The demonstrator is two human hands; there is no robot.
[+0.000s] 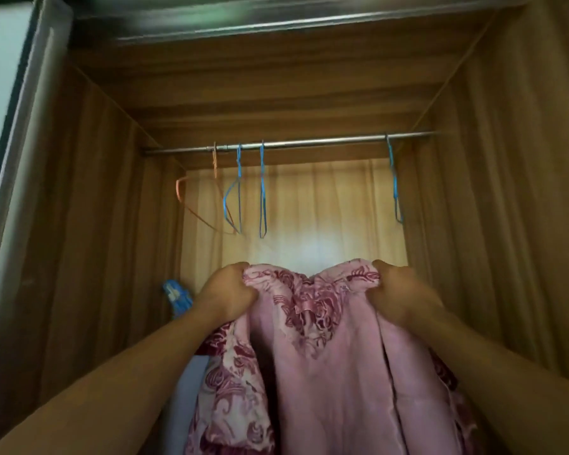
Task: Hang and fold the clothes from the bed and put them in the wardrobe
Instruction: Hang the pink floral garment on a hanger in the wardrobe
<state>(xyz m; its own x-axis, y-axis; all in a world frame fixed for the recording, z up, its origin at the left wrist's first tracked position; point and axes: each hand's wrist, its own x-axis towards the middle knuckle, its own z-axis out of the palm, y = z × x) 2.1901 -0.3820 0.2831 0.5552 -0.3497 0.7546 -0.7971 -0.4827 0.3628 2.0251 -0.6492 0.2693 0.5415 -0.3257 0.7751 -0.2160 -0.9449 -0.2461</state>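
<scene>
Two bare forearms reach forward from the bottom corners; between them hangs a pink dress, plain pink cloth down its middle and a dark red swirling pattern across its top and down its left side. The left hand is clenched on the upper left edge of the dress, fingers curled over the cloth; the right hand grasps the upper right edge the same way, so the top edge sags a little between the two fists. The dress is held up in front of the open wardrobe, below the level of the rail and not on any hanger; its lower part runs out of the bottom of the view.

Just behind the left wrist, low against the left wall, sits a small blue thing with white marks, too blurred to tell what it is.

Farther in and higher, a metal rail spans the wardrobe from wall to wall; four bare wire hangers hang on it. Near the left end is an orange hanger, turned partly sideways; just right of it a left blue hanger; beside that a middle blue hanger, seen edge-on; well apart, near the right end, a right blue hanger.

Behind them the pale wooden back panel is brightly lit; at the far left edge stands the wardrobe door.
</scene>
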